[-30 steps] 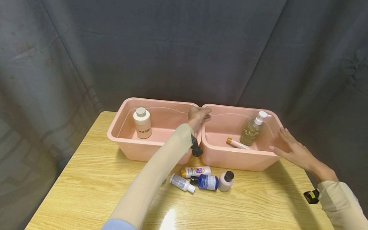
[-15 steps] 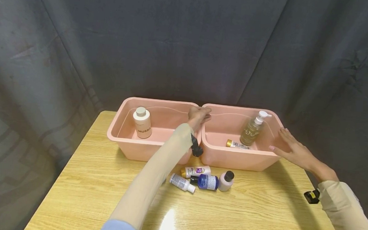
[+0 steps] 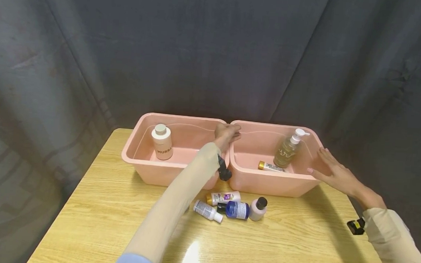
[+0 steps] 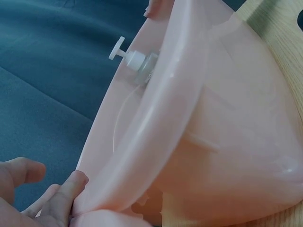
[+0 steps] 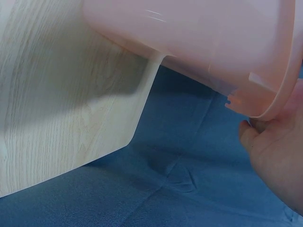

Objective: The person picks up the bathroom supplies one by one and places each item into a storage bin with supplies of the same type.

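Note:
Two pink plastic bins stand side by side at the table's far edge. My left hand (image 3: 227, 131) rests on the rim where the left bin (image 3: 133, 159) meets the right bin (image 3: 265, 178), its fingers (image 4: 61, 194) touching the right bin's (image 4: 156, 127) corner. With straight fingers, my right hand (image 3: 332, 171) lies flat against that bin's right end, its palm (image 5: 279, 151) under the rim of the bin (image 5: 199, 38). Inside the right bin stand a pump bottle (image 3: 287, 150) (image 4: 137, 61) and a lying gold-capped tube (image 3: 270, 166). A beige bottle (image 3: 162, 142) stands in the left bin.
Several small bottles lie on the wooden table (image 3: 101, 205) in front of the bins: a white one (image 3: 223, 197), a clear one (image 3: 208, 210), a blue one (image 3: 237, 209) and a pink one (image 3: 258, 209). A dark curtain (image 3: 201, 46) hangs behind. The table's right edge (image 5: 137, 99) is near my right hand.
The gold-capped tube in the right bin has rolled from slanted to lying level along the front wall. Both hands stay where they were on the bin.

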Available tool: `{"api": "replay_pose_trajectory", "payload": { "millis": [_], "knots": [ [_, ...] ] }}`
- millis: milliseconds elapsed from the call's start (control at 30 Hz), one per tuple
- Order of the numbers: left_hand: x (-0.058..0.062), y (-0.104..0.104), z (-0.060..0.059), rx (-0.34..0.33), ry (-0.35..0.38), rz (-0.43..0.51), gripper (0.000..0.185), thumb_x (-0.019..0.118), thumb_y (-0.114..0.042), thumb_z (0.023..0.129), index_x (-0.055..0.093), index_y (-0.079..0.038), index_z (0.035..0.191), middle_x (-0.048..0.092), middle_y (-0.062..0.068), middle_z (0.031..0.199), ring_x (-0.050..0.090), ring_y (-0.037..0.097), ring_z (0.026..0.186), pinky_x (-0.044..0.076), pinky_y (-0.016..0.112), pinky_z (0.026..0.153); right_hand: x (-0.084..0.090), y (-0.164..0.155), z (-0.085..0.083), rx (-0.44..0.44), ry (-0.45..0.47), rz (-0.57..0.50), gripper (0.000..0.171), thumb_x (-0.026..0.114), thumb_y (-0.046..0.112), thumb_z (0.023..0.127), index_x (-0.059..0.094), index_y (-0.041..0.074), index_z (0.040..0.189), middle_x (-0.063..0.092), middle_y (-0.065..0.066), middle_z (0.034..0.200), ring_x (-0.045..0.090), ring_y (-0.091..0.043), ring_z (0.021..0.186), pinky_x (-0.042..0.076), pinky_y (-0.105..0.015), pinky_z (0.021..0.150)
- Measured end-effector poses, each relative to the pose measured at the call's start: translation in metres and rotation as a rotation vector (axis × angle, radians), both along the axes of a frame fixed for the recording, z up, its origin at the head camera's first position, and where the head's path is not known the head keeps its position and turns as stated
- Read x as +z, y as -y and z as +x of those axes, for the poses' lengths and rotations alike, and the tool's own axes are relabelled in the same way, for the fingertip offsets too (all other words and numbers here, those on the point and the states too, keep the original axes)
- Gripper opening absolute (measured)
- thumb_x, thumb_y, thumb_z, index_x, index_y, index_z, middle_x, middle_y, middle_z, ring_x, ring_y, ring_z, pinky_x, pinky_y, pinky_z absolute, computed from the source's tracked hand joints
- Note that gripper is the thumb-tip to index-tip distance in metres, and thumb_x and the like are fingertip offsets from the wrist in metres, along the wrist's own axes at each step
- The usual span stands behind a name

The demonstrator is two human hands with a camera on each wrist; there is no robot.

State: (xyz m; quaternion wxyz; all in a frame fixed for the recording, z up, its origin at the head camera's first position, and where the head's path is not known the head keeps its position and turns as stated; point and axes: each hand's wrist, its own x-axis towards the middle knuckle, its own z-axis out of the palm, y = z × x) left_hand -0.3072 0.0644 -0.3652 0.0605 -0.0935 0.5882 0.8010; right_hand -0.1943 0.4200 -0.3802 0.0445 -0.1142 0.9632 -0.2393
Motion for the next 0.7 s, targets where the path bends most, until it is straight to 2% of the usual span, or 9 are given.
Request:
{"api": "replay_pose_trajectory", "payload": {
  "millis": [267, 533, 600, 700],
  "knots": [
    [0.0000, -0.0034, 0.0016, 0.000, -0.009, -0.002, 0.026, 0.064, 0.006, 0.087, 0.062, 0.016, 0.111, 0.067, 0.029, 0.104, 0.070, 0.036, 0.096, 0.058, 0.032, 0.081, -0.0017, -0.0041, 0.0018, 0.000, 0.003, 0.001, 0.089, 0.058, 0.041, 0.098, 0.005, 0.003, 0.158, -0.008, -0.020, 0.163, -0.006, -0.046, 0.147, 0.010, -0.081, 0.099],
    [0.0001, -0.0026, 0.0024, -0.029, -0.012, 0.002, 0.029, 0.060, 0.003, 0.089, 0.060, 0.018, 0.114, 0.059, 0.038, 0.118, 0.062, 0.045, 0.109, 0.057, 0.032, 0.083, -0.0017, -0.0032, 0.0022, 0.000, 0.005, -0.002, 0.090, 0.060, 0.041, 0.097, 0.006, 0.002, 0.157, -0.007, -0.020, 0.163, -0.010, -0.038, 0.148, 0.009, -0.079, 0.102],
    [0.0000, -0.0026, 0.0025, -0.030, -0.012, -0.001, 0.031, 0.060, 0.003, 0.089, 0.059, 0.018, 0.116, 0.059, 0.037, 0.119, 0.064, 0.043, 0.108, 0.057, 0.031, 0.083, -0.0020, -0.0036, 0.0017, -0.009, 0.009, -0.002, 0.090, 0.060, 0.042, 0.097, 0.005, 0.003, 0.158, -0.008, -0.019, 0.163, -0.010, -0.039, 0.148, 0.009, -0.080, 0.102],
    [-0.0002, -0.0027, 0.0022, -0.018, -0.010, -0.003, 0.030, 0.061, 0.003, 0.089, 0.060, 0.018, 0.115, 0.061, 0.037, 0.117, 0.070, 0.036, 0.096, 0.057, 0.032, 0.083, -0.0026, -0.0040, 0.0016, -0.015, 0.012, -0.006, 0.090, 0.059, 0.042, 0.097, 0.005, 0.004, 0.158, -0.009, -0.018, 0.163, -0.008, -0.042, 0.147, 0.009, -0.081, 0.100]
  ]
}}
